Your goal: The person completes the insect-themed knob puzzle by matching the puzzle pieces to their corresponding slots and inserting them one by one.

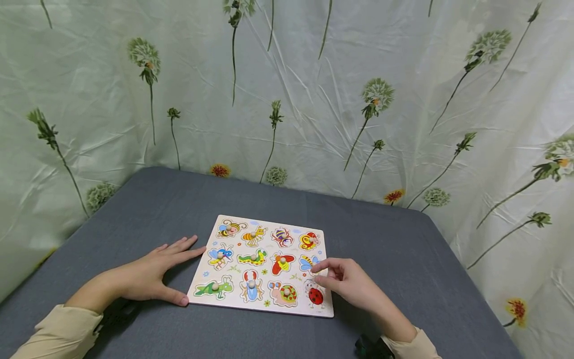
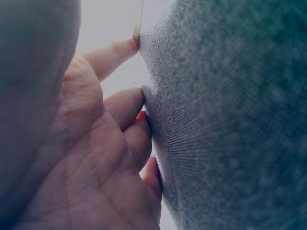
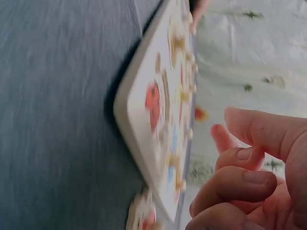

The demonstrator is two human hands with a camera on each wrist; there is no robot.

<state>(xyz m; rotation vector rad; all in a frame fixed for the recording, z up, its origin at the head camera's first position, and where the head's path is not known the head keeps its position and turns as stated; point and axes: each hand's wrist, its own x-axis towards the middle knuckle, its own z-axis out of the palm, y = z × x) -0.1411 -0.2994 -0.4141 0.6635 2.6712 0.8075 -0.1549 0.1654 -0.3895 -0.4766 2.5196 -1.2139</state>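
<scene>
A wooden peg puzzle board (image 1: 329,313) with knobbed insect pieces lies flat on the grey cloth. My left hand (image 1: 145,271) is spread at its left side, with the thumb at the lower left corner and a fingertip on the left edge. Above the board's right edge hovers my right hand (image 1: 354,284), thumb and index finger apart with nothing between them, the other fingers curled in. Below them is a ladybug picture (image 1: 315,295) with no knob showing. In the right wrist view, a loose puzzle piece (image 3: 139,211) with red on it lies beside the board, partly cut off.
The grey cloth-covered table (image 1: 381,239) extends around the board. A pale curtain (image 1: 314,124) printed with dandelions hangs behind and beside it. A dark strap (image 1: 374,346) is at the right wrist.
</scene>
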